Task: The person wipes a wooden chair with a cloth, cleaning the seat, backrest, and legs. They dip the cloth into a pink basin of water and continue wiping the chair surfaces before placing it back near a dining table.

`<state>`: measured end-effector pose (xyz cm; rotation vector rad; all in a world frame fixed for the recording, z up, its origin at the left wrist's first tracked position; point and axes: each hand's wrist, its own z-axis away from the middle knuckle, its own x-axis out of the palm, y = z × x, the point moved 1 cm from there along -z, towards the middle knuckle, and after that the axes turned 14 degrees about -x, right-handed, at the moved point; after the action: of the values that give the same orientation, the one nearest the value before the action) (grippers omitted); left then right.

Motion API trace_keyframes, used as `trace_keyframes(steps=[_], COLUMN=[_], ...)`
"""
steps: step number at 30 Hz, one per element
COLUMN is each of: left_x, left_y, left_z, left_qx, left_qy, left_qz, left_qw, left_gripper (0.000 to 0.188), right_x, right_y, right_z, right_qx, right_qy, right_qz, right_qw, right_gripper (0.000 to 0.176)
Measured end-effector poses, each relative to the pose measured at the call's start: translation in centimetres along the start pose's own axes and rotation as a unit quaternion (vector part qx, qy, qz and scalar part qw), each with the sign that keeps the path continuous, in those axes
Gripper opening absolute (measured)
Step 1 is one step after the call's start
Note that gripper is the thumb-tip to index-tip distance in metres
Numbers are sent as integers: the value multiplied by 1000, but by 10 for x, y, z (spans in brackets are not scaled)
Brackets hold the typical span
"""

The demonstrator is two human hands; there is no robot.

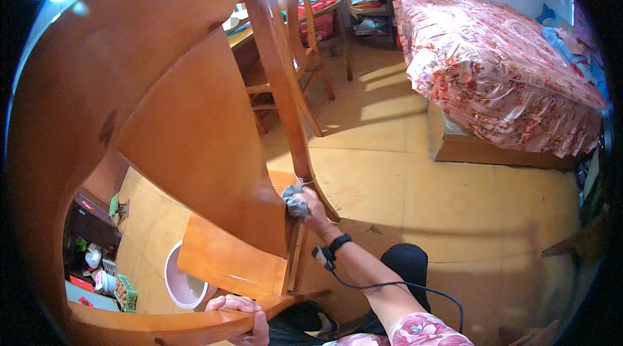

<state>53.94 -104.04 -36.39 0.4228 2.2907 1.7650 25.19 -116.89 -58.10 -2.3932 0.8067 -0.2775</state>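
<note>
A varnished wooden chair fills the left and middle of the head view, its broad back splat [204, 151] close to the camera. My right hand [314, 205] holds a crumpled grey cloth [295, 201] against the lower part of the chair's back, near where an upright [282, 88] meets the seat [233, 253]. A black wrist strap with a small device and a cable is on that arm. My left hand [243, 314] is wrapped around the chair's other, nearer upright [185, 322] at the bottom of the view. Part of the seat is hidden behind the splat.
A pale plastic basin [182, 278] stands on the floor beside the seat. Farther left is a green crate [127, 292] of round brown items. More wooden chairs [311, 54] and a shelf [372, 15] stand behind. A bed with a floral cover [486, 68] occupies the right.
</note>
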Motion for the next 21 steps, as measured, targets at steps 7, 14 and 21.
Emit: trace_keyframes(steps=[7,14,21], left_x=[8,11,12], left_y=[16,15,4], left_z=[-3,-3,-11], left_qx=[70,54,99], left_qy=[15,23,10], left_qz=[-174,-171,-67], left_qw=[982,984,993], left_gripper=[56,50,36], right_x=[-13,4,22], right_y=[-10,19,9], right_z=[-12,-53,28], right_qx=[-4,27,9], right_qy=[-137,-161,133], right_qz=[222,254,178], right_qw=[965,953,975], right_gripper=[32,32,43])
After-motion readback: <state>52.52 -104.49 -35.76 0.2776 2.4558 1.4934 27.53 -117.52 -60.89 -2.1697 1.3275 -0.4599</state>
